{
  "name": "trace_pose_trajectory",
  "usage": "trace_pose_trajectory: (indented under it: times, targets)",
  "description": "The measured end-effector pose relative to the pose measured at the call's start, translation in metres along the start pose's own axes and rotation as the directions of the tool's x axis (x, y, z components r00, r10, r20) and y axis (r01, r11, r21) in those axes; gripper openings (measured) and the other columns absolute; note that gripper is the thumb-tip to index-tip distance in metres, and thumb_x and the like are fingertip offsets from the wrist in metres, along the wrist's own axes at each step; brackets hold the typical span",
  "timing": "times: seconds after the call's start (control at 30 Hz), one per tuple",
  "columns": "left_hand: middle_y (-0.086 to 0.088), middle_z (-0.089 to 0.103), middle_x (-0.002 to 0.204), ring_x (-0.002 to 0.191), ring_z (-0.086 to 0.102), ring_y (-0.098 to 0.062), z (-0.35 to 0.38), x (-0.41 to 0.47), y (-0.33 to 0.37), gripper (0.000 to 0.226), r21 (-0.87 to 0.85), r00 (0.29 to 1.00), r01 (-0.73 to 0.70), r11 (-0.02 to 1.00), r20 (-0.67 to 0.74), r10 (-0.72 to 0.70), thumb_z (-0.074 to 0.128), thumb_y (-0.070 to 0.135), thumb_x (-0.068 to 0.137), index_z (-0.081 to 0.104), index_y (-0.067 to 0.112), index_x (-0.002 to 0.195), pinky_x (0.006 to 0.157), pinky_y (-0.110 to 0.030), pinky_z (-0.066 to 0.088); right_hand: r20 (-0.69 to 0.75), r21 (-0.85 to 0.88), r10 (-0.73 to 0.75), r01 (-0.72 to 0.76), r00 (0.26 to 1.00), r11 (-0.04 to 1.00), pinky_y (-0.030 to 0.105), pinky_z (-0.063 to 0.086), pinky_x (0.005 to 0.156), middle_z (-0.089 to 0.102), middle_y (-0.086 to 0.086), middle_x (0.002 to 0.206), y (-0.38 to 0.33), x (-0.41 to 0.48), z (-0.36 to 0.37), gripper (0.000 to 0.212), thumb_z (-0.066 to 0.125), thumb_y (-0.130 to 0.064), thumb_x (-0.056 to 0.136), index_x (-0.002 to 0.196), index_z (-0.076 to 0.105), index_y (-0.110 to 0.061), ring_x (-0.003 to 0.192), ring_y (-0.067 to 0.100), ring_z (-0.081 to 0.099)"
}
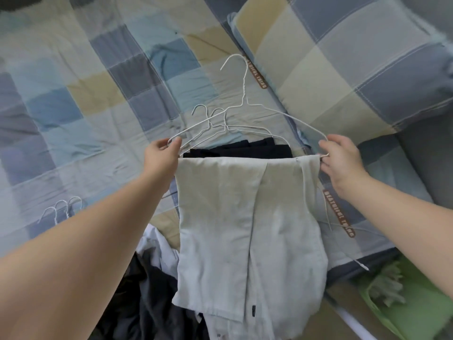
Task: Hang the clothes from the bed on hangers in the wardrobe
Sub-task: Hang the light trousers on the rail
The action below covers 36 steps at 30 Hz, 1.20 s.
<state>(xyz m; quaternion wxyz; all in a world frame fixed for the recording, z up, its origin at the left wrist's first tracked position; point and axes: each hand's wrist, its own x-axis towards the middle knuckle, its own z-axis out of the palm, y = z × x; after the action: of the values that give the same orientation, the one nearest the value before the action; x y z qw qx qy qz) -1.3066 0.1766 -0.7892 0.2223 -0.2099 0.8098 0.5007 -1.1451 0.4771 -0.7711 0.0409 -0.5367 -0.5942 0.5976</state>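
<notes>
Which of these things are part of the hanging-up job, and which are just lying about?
Job: hanger, pale trousers draped over it, left hand, right hand, black garment, spare hangers, clothes pile.
Lying about: pillow, quilt, green thing.

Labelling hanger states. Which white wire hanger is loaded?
The hanger pinched at its ends by the left hand and right hand, pale trousers draped over its bar. The other hangers lie unheld on the bed.

Spare hangers (209, 120) ahead, pillow (343, 69) rt
</notes>
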Motion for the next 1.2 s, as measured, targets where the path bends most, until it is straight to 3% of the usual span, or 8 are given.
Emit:
trace_pose_trajectory:
  times: [0.17, 0.3, 0.47, 0.57, 0.7, 0.8, 0.93, 1.2]
  targets:
    - [-0.001, 0.066, 0.107, 0.097, 0.069, -0.019, -0.053, -0.070, 0.016, 0.037, -0.081, 0.996, 0.017, 0.997, 0.088, -0.010, 0.064, 0.041, 0.095, 0.058, 0.013, 0.117, 0.088, -0.039, 0.054, -0.041, 0.117, 0.040, -0.035, 0.998, 0.993, 0.033, 0.051, 0.088, 0.064, 0.006, 0.111, -0.022, -0.105, -0.038, 0.024, 0.056, -0.017, 0.097, 0.121, 0.057, -0.020, 0.107, 0.025, 0.063]
    - [0.000, 0.066, 0.093, 0.096, 0.066, -0.019, -0.101, -0.137, 0.022, 0.027, -0.117, 0.990, 0.017, 0.993, 0.140, 0.000, 0.066, 0.042, 0.094, 0.058, 0.019, 0.104, 0.072, -0.029, 0.048, -0.111, 0.155, 0.050, -0.033, 0.993, 0.987, 0.029, 0.047, 0.088, 0.057, 0.003, 0.121, -0.034, -0.211, -0.065, 0.017, 0.052, -0.018, 0.101, 0.117, 0.057, -0.020, 0.106, 0.022, 0.058]
    - [-0.010, 0.070, 0.105, 0.085, 0.061, -0.016, -0.162, -0.213, 0.031, 0.027, -0.092, 0.962, -0.052, 0.994, 0.261, 0.075, 0.069, 0.044, 0.091, 0.060, 0.021, 0.103, 0.084, -0.034, 0.051, -0.195, 0.307, 0.062, 0.000, 0.979, 0.952, 0.030, 0.047, 0.087, 0.061, 0.000, 0.113, -0.032, -0.332, -0.098, 0.018, 0.055, -0.018, 0.098, 0.116, 0.060, -0.019, 0.112, 0.027, 0.059]
    - [-0.005, 0.070, 0.101, 0.092, 0.065, -0.017, -0.192, -0.250, 0.033, 0.027, -0.075, 0.940, -0.097, 0.992, 0.322, 0.117, 0.069, 0.044, 0.091, 0.062, 0.022, 0.104, 0.094, -0.041, 0.053, -0.241, 0.402, 0.073, 0.031, 0.968, 0.915, 0.033, 0.047, 0.095, 0.061, 0.002, 0.117, -0.019, -0.397, -0.120, 0.021, 0.055, -0.016, 0.098, 0.119, 0.060, -0.016, 0.114, 0.028, 0.059]
    - [-0.002, 0.071, 0.103, 0.101, 0.068, -0.019, -0.218, -0.291, 0.030, 0.027, -0.042, 0.907, -0.165, 0.985, 0.385, 0.169, 0.070, 0.041, 0.091, 0.064, 0.021, 0.108, 0.096, -0.042, 0.053, -0.295, 0.473, 0.082, 0.071, 0.952, 0.878, 0.030, 0.048, 0.090, 0.063, 0.005, 0.124, 0.012, -0.477, -0.139, 0.031, 0.054, -0.016, 0.099, 0.130, 0.058, -0.013, 0.114, 0.023, 0.061]
    - [-0.002, 0.071, 0.105, 0.095, 0.068, -0.016, -0.226, -0.323, 0.024, 0.021, -0.024, 0.873, -0.231, 0.973, 0.436, 0.218, 0.068, 0.039, 0.093, 0.063, 0.023, 0.105, 0.083, -0.033, 0.055, -0.341, 0.522, 0.099, 0.101, 0.935, 0.847, 0.034, 0.047, 0.100, 0.066, 0.002, 0.116, 0.041, -0.527, -0.153, 0.029, 0.057, -0.014, 0.098, 0.127, 0.060, -0.013, 0.113, 0.021, 0.062]
    - [-0.004, 0.071, 0.103, 0.084, 0.065, -0.013, -0.229, -0.366, 0.012, 0.016, -0.020, 0.802, -0.328, 0.945, 0.522, 0.290, 0.067, 0.036, 0.094, 0.063, 0.022, 0.102, 0.069, -0.025, 0.053, -0.408, 0.583, 0.131, 0.147, 0.903, 0.799, 0.036, 0.046, 0.102, 0.064, 0.004, 0.123, 0.083, -0.587, -0.174, 0.034, 0.059, -0.015, 0.098, 0.131, 0.058, -0.011, 0.115, 0.020, 0.061]
    - [-0.013, 0.071, 0.106, 0.090, 0.066, -0.018, -0.234, -0.476, -0.040, 0.022, 0.010, 0.648, -0.477, 0.879, 0.680, 0.344, 0.071, 0.044, 0.086, 0.066, 0.025, 0.097, 0.094, -0.046, 0.054, -0.522, 0.597, 0.155, 0.229, 0.839, 0.769, 0.033, 0.048, 0.098, 0.065, 0.008, 0.123, 0.194, -0.709, -0.220, 0.033, 0.063, -0.018, 0.095, 0.128, 0.059, -0.012, 0.113, 0.021, 0.064]
